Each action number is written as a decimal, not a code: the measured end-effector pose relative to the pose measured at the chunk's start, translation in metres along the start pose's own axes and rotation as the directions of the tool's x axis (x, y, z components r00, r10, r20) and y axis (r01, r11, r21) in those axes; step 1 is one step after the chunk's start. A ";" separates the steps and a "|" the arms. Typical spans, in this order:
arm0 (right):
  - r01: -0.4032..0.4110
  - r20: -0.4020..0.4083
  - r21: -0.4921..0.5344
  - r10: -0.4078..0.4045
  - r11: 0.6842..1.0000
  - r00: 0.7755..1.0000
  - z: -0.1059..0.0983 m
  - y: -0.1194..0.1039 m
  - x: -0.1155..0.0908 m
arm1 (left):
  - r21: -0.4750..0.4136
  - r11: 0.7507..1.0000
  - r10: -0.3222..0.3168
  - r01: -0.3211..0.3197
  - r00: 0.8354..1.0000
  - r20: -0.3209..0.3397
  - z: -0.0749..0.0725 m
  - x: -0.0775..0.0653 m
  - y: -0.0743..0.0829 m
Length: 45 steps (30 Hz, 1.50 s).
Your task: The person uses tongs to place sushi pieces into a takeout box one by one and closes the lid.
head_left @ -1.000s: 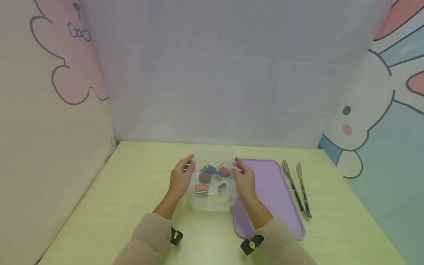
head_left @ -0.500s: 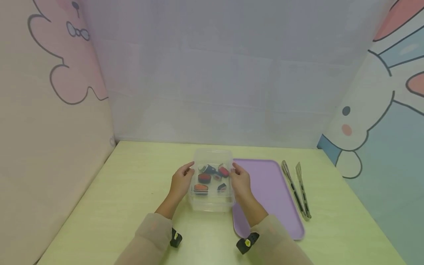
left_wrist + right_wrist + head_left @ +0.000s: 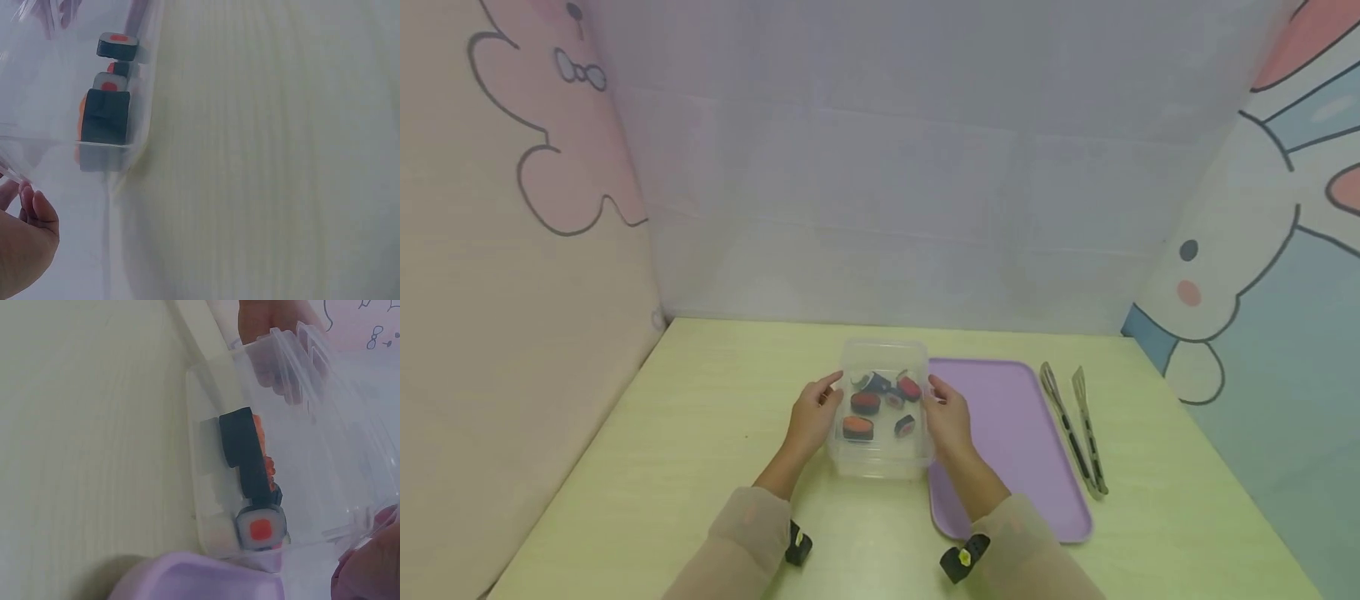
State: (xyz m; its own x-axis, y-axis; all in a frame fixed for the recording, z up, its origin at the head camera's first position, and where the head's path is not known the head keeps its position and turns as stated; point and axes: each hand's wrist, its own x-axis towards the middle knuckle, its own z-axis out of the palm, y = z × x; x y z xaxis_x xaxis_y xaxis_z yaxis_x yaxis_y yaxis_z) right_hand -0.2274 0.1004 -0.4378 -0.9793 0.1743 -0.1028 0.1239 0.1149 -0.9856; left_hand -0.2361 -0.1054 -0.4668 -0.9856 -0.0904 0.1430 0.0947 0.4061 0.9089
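A clear plastic box [image 3: 880,460] stands left of the purple tray, with several toy sushi pieces [image 3: 865,403] inside. Over its open top lies a clear lid [image 3: 350,437], its edge showing as a second layer in the right wrist view. My left hand [image 3: 811,417] grips the lid's left side, thumb and fingers pinching the edge in the left wrist view. On the opposite side my right hand [image 3: 949,421] holds the lid's edge, with only part of it visible in the right wrist view. Through the plastic, dark-wrapped rolls [image 3: 106,115] show near the wall.
The purple tray [image 3: 1000,450] lies flat beside the box, partly under my right forearm. Metal tongs [image 3: 1082,450] lie spread just right of the tray. A pale yellow table [image 3: 700,400] carries everything, with printed cloth walls [image 3: 880,167] at the back and sides.
The lid has come down from slightly above and behind onto the box. Both hands have lowered a little toward me, the right one also shifting left. The box stays in place.
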 end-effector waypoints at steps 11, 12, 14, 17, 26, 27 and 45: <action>0.209 0.126 -0.347 -0.175 0.915 0.976 -0.004 0.024 -0.010 | 0.117 0.993 -0.049 0.032 0.988 0.146 0.004 -0.013 -0.002; 0.214 0.138 -0.367 -0.174 0.905 0.975 -0.005 0.024 -0.010 | 0.128 0.991 -0.050 0.031 0.988 0.145 0.005 -0.014 -0.001; 0.214 0.158 -0.410 -0.163 0.887 0.974 -0.005 0.025 -0.012 | 0.165 0.986 -0.049 0.026 0.989 0.136 0.006 -0.016 0.001; 0.220 0.172 -0.472 -0.155 0.854 0.973 -0.005 0.025 -0.012 | 0.281 0.959 -0.016 -0.024 0.990 0.141 0.005 -0.019 0.003; 0.257 0.171 -0.529 -0.196 0.809 0.966 -0.004 0.030 -0.012 | 0.498 0.856 0.061 -0.142 0.983 0.175 0.004 -0.026 0.009; 0.257 0.176 -0.532 -0.191 0.807 0.966 -0.005 0.029 -0.011 | 0.487 0.861 0.058 -0.142 0.981 0.184 0.004 -0.025 0.010; 0.279 0.320 -0.556 -0.109 0.783 0.941 -0.007 0.013 0.023 | 0.393 0.918 -0.116 -0.056 0.909 0.400 -0.008 0.018 0.004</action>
State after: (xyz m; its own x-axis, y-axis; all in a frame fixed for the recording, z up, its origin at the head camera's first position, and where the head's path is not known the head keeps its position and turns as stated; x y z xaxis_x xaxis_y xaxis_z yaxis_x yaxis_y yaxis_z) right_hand -0.2475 0.1129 -0.4520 -0.9864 -0.1612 -0.0326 -0.0875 0.6821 -0.7260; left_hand -0.2523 -0.1124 -0.4571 -0.9632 0.2341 -0.1317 0.0867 0.7350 0.6725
